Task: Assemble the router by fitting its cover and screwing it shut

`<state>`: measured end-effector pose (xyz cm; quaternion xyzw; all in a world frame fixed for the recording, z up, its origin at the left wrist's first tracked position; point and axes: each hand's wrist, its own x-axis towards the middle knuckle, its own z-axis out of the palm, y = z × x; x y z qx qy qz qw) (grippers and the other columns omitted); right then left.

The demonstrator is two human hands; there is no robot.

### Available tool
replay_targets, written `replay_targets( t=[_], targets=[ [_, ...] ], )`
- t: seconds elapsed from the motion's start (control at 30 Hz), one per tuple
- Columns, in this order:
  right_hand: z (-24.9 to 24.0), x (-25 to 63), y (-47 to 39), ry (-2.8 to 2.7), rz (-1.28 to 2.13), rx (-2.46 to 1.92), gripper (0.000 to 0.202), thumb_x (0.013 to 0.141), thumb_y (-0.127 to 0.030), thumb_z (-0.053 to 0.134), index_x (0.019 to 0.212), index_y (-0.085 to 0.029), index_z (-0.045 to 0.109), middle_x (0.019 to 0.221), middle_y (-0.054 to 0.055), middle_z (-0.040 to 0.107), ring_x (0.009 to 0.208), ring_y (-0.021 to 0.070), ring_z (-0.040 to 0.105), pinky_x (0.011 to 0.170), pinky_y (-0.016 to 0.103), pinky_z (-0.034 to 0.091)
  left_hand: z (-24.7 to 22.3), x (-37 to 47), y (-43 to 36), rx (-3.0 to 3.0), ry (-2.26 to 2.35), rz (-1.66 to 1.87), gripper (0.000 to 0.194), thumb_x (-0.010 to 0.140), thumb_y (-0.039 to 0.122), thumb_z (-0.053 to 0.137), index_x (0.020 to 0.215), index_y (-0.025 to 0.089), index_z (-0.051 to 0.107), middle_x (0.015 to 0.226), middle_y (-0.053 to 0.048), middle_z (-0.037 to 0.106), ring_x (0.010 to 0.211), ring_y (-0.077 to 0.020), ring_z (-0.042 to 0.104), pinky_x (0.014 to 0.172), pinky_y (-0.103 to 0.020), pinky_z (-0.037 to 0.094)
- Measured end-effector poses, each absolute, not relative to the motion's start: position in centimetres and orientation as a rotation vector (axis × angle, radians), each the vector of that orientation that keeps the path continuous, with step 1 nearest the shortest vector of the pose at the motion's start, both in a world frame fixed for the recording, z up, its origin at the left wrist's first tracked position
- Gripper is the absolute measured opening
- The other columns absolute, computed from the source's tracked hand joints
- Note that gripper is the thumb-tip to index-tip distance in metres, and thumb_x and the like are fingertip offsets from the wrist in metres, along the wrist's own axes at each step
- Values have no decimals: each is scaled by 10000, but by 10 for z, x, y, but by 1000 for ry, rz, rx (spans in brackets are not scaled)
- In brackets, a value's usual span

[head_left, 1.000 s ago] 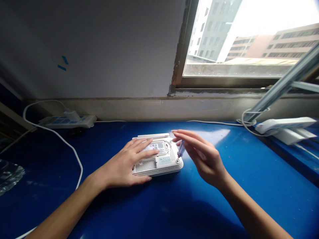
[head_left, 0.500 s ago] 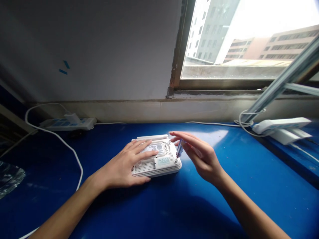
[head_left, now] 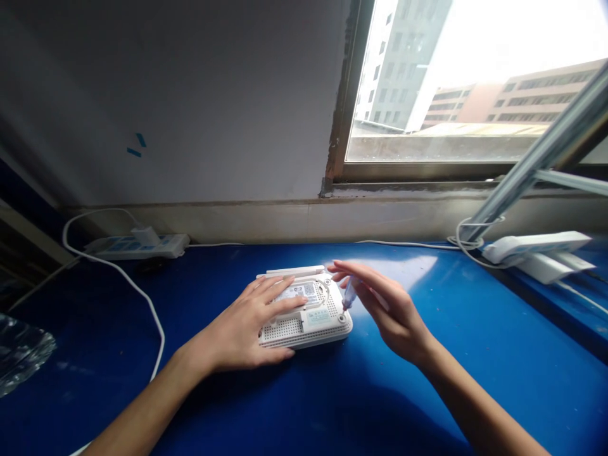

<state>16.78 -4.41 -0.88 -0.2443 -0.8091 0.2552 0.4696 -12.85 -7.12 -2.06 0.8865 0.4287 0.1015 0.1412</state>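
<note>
A white router (head_left: 327,304) lies with its perforated, labelled underside up on the blue tabletop. A white antenna (head_left: 304,271) is folded along its far edge. My left hand (head_left: 256,320) rests across the router's left part with the fingers spread flat over it and the thumb at the near edge. Between thumb and fingers, my right hand (head_left: 380,301) pinches a small screwdriver (head_left: 350,292) with a translucent bluish handle. The screwdriver stands steeply, its tip at the round recess in the router's near right corner. Part of the handle is hidden behind my fingers.
White power strips stand at the back left (head_left: 166,246) and right (head_left: 546,244). A white cable (head_left: 137,292) loops down the left side near a clear plastic bag (head_left: 26,354). Rising at the right is a slanted metal bar (head_left: 517,171), before the window.
The whole view has shifted slightly, with everything sitting a little lower in the picture. My left hand stays on the router, and the screwdriver stays at the same corner recess.
</note>
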Motion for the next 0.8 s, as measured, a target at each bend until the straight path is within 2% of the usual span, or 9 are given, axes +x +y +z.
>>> replay_targets(
  t=[0.07, 0.17, 0.3, 0.37, 0.47, 0.53, 0.67, 0.8],
  targets=[
    [-8, 169, -45, -1990, 583, -604, 417, 1055, -129, 531, 1424, -292, 635, 1194, 79, 761, 1059, 217, 729, 909, 391, 610, -19, -128, -72, 2552, 1240, 299, 872, 824, 505, 837, 1592, 439, 430, 1741, -55, 293, 1589, -409, 274, 1275, -684, 176],
    [-7, 170, -45, -1975, 483, -624, 359, 966, -109, 694, 1275, -288, 728, 1010, 46, 776, 902, 208, 739, 783, 359, 614, -17, -126, -73, 2535, 1244, 299, 865, 811, 500, 848, 1579, 438, 455, 1741, -54, 289, 1588, -414, 274, 1272, -686, 181],
    [-7, 176, -43, -1976, 350, -664, 365, 906, -121, 778, 1223, -302, 768, 926, 30, 742, 805, 193, 711, 676, 329, 583, -17, -125, -73, 2520, 1220, 325, 864, 808, 533, 843, 1577, 427, 466, 1742, -72, 282, 1587, -422, 271, 1272, -683, 178],
    [-7, 179, -42, -1996, 307, -672, 391, 934, -122, 743, 1276, -311, 752, 1007, 48, 763, 885, 213, 732, 743, 349, 597, -19, -126, -73, 2527, 1211, 357, 868, 804, 553, 841, 1577, 430, 466, 1740, -75, 287, 1590, -420, 265, 1277, -674, 168],
    [-7, 181, -42, -2035, 408, -651, 437, 1017, -106, 590, 1393, -308, 686, 1256, 85, 754, 1083, 259, 739, 908, 424, 609, -21, -126, -73, 2530, 1218, 372, 877, 802, 559, 841, 1581, 425, 460, 1739, -80, 286, 1592, -407, 267, 1281, -663, 165],
    [-7, 180, -43, -2036, 441, -658, 454, 1028, -103, 560, 1418, -309, 666, 1288, 84, 752, 1094, 270, 745, 924, 451, 616, -20, -126, -73, 2532, 1210, 373, 874, 801, 551, 843, 1578, 413, 469, 1738, -81, 288, 1588, -406, 280, 1280, -662, 171],
    [-8, 177, -44, -1971, 272, -692, 399, 949, -137, 717, 1289, -343, 746, 1104, 47, 808, 940, 276, 771, 860, 469, 627, -18, -125, -72, 2530, 1198, 371, 862, 803, 556, 837, 1574, 384, 490, 1739, -83, 284, 1581, -418, 291, 1282, -657, 176],
    [-5, 176, -43, -1935, 195, -699, 361, 889, -165, 805, 1198, -352, 787, 909, 32, 756, 743, 218, 708, 632, 376, 572, -17, -125, -73, 2532, 1217, 344, 856, 814, 552, 831, 1577, 387, 482, 1742, -86, 274, 1584, -414, 285, 1284, -650, 171]
  ],
)
